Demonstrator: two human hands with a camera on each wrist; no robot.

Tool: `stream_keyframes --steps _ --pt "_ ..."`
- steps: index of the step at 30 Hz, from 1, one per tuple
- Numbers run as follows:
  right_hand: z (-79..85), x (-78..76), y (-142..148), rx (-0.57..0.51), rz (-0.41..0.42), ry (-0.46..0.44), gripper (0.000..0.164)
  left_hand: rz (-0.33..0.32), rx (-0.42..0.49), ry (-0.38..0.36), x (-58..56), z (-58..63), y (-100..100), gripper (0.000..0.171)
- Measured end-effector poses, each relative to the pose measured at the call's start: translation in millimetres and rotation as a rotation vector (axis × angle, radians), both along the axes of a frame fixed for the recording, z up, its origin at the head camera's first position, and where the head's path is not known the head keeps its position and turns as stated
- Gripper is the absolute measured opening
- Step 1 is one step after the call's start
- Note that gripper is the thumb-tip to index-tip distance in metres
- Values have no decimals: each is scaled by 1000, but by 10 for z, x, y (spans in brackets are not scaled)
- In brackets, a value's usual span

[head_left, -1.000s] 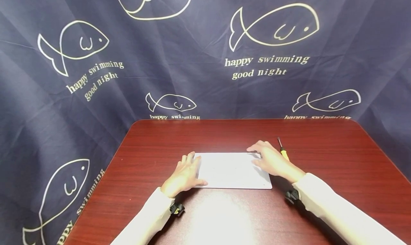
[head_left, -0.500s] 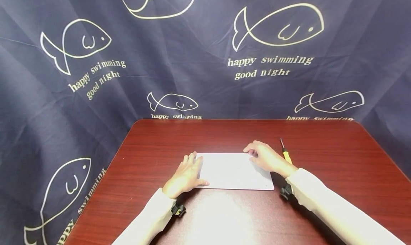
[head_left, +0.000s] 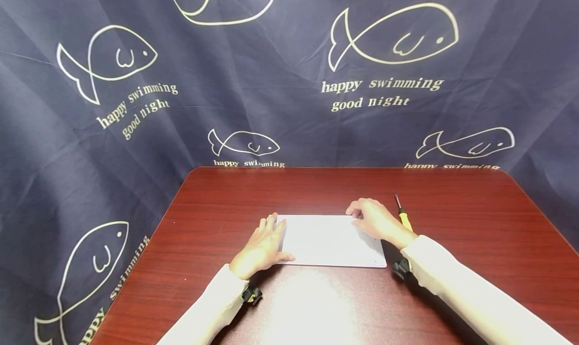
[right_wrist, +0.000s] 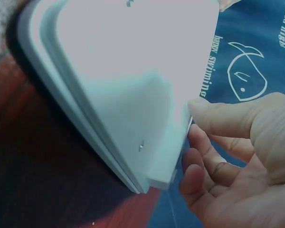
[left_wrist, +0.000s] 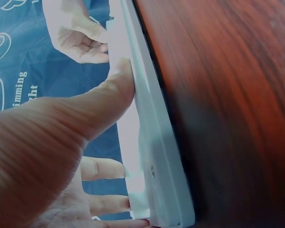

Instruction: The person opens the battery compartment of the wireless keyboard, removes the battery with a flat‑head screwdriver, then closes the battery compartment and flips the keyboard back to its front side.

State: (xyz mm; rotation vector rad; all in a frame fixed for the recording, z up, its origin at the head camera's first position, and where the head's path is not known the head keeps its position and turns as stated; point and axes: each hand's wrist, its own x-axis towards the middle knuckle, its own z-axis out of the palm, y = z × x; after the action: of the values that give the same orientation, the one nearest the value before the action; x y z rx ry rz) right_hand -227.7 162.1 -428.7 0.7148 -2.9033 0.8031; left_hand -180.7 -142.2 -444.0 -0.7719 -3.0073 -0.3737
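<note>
A flat white rectangular panel, with small screws or screw holes near its ends, lies on the table. My left hand rests on its left end, fingers straight and spread. In the left wrist view the left thumb lies on the panel's face near the front edge, and the fingertips touch the far side. My right hand pinches the far edge towards the right end. In the right wrist view the thumb is on top of that edge and the other fingers curl behind it.
Just right of my right hand lies a screwdriver with a yellow handle, its tip pointing away. The table is reddish-brown wood. Behind it hangs a dark blue curtain printed with fish and words.
My right hand has shifted slightly left along the panel's far edge, and its fingers have curled in against that edge. The left hand stays in place on the panel.
</note>
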Motion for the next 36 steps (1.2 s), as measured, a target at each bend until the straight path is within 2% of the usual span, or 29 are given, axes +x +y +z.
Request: stream_keyframes --steps 7,16,25,32,36 --pt "30 -33 18 32 10 -65 17 -15 2 -2 -8 1 3 83" --pt "56 -50 14 26 23 -119 19 0 14 -25 -7 -8 -1 84" --pt "58 -38 10 12 25 -118 19 1 2 -38 7 4 5 85" --pt "54 -66 51 -14 92 -67 20 4 -5 -50 5 4 7 86" --pt "50 -81 70 -35 100 -53 22 6 -13 -51 6 6 5 86"
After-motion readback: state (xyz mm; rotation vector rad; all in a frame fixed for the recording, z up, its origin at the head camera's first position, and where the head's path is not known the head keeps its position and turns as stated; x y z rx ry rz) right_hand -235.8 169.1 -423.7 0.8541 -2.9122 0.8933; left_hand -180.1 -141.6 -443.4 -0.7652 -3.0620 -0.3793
